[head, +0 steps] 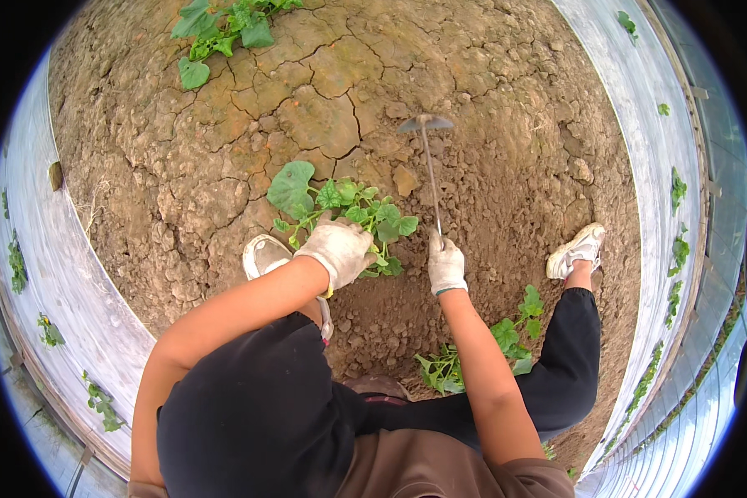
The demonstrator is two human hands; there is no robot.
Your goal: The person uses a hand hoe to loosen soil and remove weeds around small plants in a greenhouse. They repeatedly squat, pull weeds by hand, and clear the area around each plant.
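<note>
My left hand, in a pale work glove, is on a leafy vine plant, its fingers curled among the stems. Broad green leaves spread past the fingers to both sides; the fingertips are partly hidden by foliage. In my right hand, also gloved, is the slim metal handle of a small hand hoe. The hoe points away from me, and its slightly blurred blade is over the soil to the right of the plant. Loose, crumbled earth lies between my feet.
Cracked dry soil stretches ahead, with another vine plant at the far left. More leaves grow beside my right forearm. White plastic film borders the left side, and a second film strip the right, with small plants along both.
</note>
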